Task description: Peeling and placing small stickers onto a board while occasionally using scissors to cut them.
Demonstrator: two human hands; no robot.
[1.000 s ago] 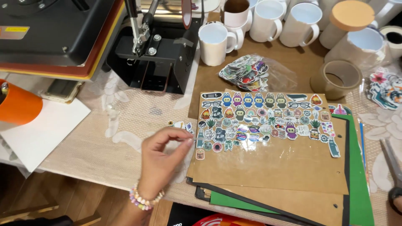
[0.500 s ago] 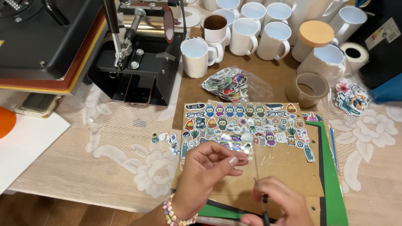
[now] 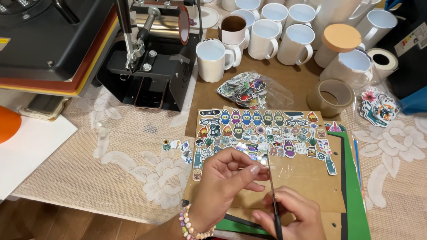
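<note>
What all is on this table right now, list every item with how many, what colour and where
stickers: dozens, many colours, in rows on the board
board: one, brown, table centre
sticker piles: two, mixed colours, in clear bags behind and right of the board
mugs: about eight, white, back row
jar: one, white with cork lid, among the mugs
tape rolls: two, one brown, one white behind it, right side
press: one, black, back left
green sheet: one, under the board
white sheet: one, left edge
cloth: one, cream lace, covering the table
scissors: one, dark, in the right hand
left hand: beaded bracelet, fingers pinching a sticker
right hand: holding the scissors
</note>
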